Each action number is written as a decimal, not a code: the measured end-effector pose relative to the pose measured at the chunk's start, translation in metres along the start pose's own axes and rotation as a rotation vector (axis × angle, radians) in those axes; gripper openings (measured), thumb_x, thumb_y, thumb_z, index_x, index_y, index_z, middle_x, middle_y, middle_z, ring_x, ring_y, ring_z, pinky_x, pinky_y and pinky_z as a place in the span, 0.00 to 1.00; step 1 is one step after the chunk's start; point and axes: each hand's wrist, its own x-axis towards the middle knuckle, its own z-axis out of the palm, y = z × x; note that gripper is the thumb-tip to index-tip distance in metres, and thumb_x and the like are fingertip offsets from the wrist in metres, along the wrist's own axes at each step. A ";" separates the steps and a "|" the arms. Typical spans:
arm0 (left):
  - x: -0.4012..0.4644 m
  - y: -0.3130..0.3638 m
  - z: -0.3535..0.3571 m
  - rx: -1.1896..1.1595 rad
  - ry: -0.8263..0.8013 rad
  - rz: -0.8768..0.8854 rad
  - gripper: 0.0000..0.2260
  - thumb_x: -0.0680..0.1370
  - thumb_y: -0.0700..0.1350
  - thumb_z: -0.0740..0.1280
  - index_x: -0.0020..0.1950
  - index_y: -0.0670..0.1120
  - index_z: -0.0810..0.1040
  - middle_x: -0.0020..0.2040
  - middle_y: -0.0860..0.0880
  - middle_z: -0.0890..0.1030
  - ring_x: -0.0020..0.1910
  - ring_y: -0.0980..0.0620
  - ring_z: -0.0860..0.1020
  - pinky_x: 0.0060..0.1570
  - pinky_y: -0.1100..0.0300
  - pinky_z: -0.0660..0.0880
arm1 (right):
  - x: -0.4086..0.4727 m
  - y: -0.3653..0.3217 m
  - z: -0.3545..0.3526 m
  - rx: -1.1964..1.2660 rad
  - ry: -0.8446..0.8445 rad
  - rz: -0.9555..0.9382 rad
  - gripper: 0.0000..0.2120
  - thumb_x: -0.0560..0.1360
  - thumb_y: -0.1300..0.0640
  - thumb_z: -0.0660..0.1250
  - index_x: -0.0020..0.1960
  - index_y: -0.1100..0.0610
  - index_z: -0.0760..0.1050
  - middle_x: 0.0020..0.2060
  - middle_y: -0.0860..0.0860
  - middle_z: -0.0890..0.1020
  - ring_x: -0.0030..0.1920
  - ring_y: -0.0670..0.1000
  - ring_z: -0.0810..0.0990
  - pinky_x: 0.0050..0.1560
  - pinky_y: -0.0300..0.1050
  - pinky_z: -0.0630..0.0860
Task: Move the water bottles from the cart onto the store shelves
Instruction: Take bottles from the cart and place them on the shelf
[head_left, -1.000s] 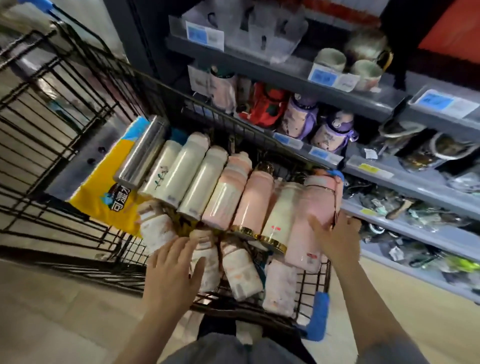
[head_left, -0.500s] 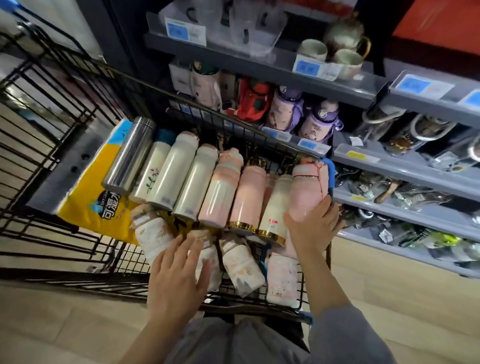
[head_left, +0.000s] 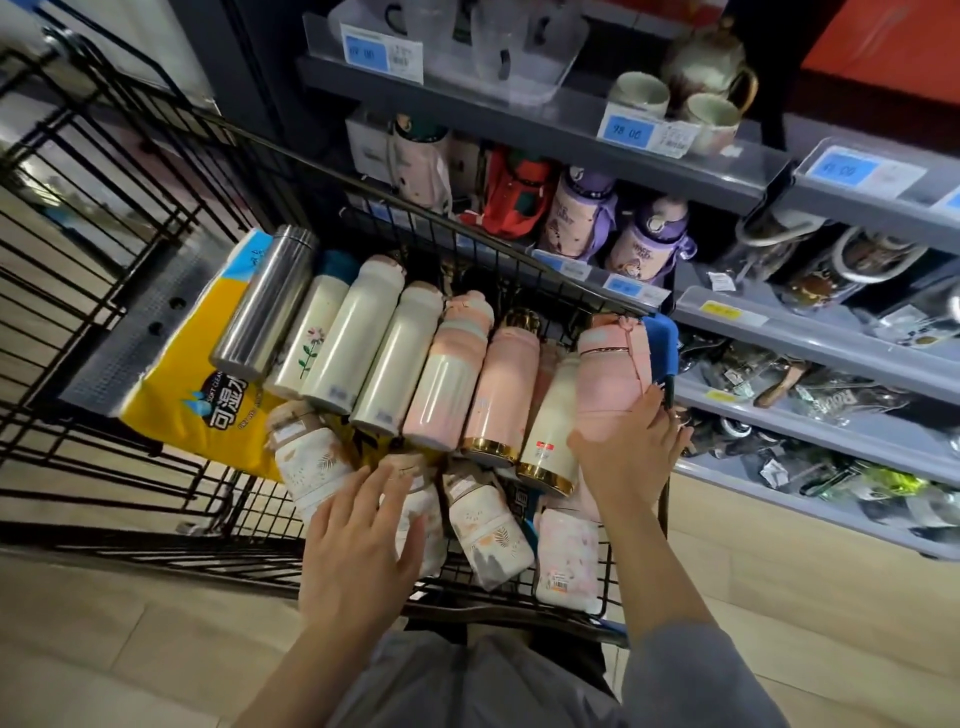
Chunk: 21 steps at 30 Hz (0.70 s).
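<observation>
Step in hand looks like the first pick: right hand has its fingers wrapped on the lower end of the pale pink plastic bottle with a strap lid, which lies at the right edge of the black wire cart. Left hand is flat, fingers spread, resting on the short white leaf-print bottle, not gripping. Next, probably: lift the pink one clear of its neighbours and swing right to the grey store shelves.
</observation>
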 end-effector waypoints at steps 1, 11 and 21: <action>0.000 -0.001 0.000 -0.003 -0.008 -0.002 0.23 0.77 0.57 0.54 0.65 0.48 0.77 0.63 0.48 0.79 0.65 0.46 0.74 0.59 0.49 0.70 | -0.002 -0.001 -0.003 0.000 -0.008 -0.005 0.51 0.63 0.47 0.76 0.76 0.60 0.50 0.71 0.62 0.65 0.74 0.62 0.59 0.76 0.54 0.42; 0.023 -0.019 -0.019 -0.940 0.025 -0.615 0.28 0.74 0.47 0.73 0.71 0.50 0.67 0.68 0.48 0.70 0.66 0.48 0.69 0.65 0.45 0.69 | -0.038 -0.037 -0.028 0.325 -0.131 -0.184 0.52 0.63 0.48 0.78 0.76 0.54 0.50 0.70 0.55 0.63 0.64 0.59 0.70 0.56 0.55 0.72; 0.040 -0.046 -0.028 -0.757 0.177 -0.616 0.26 0.74 0.46 0.72 0.69 0.52 0.67 0.62 0.50 0.70 0.64 0.50 0.69 0.55 0.59 0.65 | -0.063 -0.073 -0.016 0.376 -0.297 -0.326 0.52 0.63 0.45 0.78 0.76 0.50 0.50 0.67 0.53 0.66 0.61 0.58 0.72 0.54 0.57 0.74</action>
